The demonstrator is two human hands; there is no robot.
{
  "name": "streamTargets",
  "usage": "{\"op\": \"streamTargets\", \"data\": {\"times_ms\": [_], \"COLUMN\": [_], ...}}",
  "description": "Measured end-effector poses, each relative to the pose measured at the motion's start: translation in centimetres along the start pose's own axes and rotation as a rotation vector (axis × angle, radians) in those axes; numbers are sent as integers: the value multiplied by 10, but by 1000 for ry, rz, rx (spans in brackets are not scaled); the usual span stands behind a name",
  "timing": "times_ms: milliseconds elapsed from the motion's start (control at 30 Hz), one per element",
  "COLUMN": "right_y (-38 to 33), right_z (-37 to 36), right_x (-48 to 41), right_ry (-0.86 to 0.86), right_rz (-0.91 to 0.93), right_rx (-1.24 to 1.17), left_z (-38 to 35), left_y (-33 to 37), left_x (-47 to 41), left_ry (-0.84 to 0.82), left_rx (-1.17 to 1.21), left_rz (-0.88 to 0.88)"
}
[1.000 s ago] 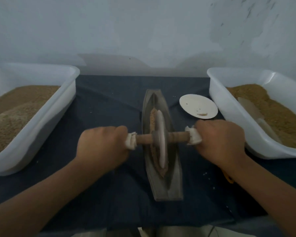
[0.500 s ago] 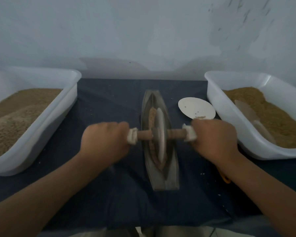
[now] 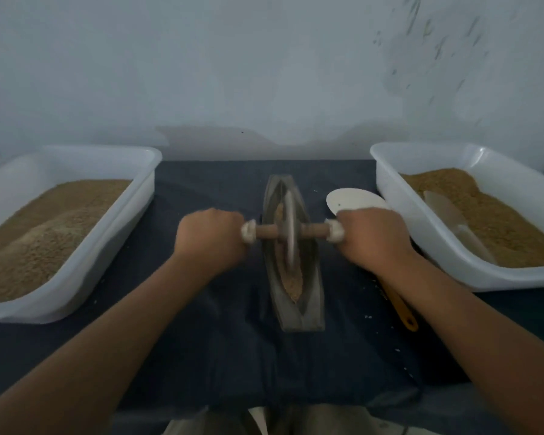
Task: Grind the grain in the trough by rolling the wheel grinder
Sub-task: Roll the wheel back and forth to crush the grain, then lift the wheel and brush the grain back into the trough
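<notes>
A boat-shaped grey trough (image 3: 308,312) lies lengthwise on the dark cloth in the middle. Brown grain (image 3: 294,285) fills its groove. The wheel grinder (image 3: 290,233), a thin disc on a wooden axle, stands upright in the trough's far half. My left hand (image 3: 209,238) grips the axle's left end, where a white wrapping shows at the fist. My right hand (image 3: 374,240) grips the right end in the same way. Both fists hide the axle's tips.
A white tub (image 3: 76,277) of brown grain stands at the left; another white tub (image 3: 390,196) with grain and a scoop (image 3: 453,221) at the right. A white plate (image 3: 355,199) lies beyond my right hand. A yellow-handled tool (image 3: 404,312) lies under my right forearm. A pale wall stands behind.
Both hands have pushed the wheel away from me along the trough, from its middle toward the far end. More grain now shows in the near half of the groove.
</notes>
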State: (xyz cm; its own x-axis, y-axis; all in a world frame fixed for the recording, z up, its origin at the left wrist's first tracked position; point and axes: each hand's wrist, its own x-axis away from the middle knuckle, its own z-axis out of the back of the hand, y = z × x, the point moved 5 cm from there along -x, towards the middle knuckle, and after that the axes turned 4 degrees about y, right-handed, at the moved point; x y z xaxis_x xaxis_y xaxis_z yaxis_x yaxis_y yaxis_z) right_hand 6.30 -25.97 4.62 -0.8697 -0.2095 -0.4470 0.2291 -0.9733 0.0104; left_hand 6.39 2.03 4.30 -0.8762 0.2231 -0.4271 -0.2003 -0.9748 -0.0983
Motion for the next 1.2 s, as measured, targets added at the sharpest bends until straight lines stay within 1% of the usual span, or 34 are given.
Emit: {"op": "streamTargets", "data": {"times_ms": [67, 100, 167, 267, 300, 333, 367, 400, 433, 467, 500, 533, 567, 600, 667, 700, 767, 833, 900, 967, 1067, 1133, 1200], "right_y": [1, -2, -16, -30, -26, -20, -15, -9, 2, 16, 25, 30, 31, 29, 28, 27, 25, 21, 22, 26, 31, 31, 28], "right_z": [5, 9, 26, 50, 56, 63, 75, 89, 100, 103, 104, 101, 94, 84, 59, 49, 33, 26, 22, 25, 36, 44, 48], "right_x": [24, 29, 27, 17, 18, 19, 23, 33, 46, 63, 81, 96, 105, 108, 114, 115, 116, 114, 113, 112, 109, 108, 106], "right_ry": [-148, -187, -181, -147, -171, -148, -47, 112, 313, 493, 599, 591, 497, 334, 8, -97, -232, -302, -336, -356, -274, -227, -180], "right_rz": [12, 24, 67, 176, 189, 158, 80, -16, -129, -284, -405, -464, -468, -420, -305, -252, -151, -69, -11, -70, -196, -210, -175], "right_rx": [-63, -75, -29, -23, -46, -179, -378, -579, -756, -875, -901, -877, -808, -666, -299, -160, -21, 45, 29, -121, -441, -607, -647], "left_z": [5, 3, 1, 8, 6, 1, -3, -7, -10, -11, -14, -18, -20, -21, -21, -21, -20, -20, -19, -19, -19, -20, -20], "left_y": [3, 2, 0, -4, -3, -3, -3, -4, -5, -7, -9, -11, -11, -11, -11, -11, -11, -12, -15, -16, -18, -19, -20], "left_x": [22, 27, 28, 27, 30, 33, 38, 41, 44, 45, 46, 47, 47, 48, 48, 48, 49, 50, 49, 49, 50, 50, 50], "left_ry": [-40, -83, -163, -175, -169, -154, -136, -118, -95, -74, -59, -52, -48, -44, -29, -26, -40, -59, -60, -48, -47, -52, -61], "left_rx": [9, 23, 54, 125, 166, 198, 226, 246, 258, 265, 273, 280, 286, 295, 317, 331, 365, 386, 388, 417, 466, 498, 520], "left_rz": [-41, -50, -44, 31, 59, 78, 93, 111, 130, 151, 171, 185, 196, 208, 233, 244, 265, 291, 320, 341, 377, 417, 457]}}
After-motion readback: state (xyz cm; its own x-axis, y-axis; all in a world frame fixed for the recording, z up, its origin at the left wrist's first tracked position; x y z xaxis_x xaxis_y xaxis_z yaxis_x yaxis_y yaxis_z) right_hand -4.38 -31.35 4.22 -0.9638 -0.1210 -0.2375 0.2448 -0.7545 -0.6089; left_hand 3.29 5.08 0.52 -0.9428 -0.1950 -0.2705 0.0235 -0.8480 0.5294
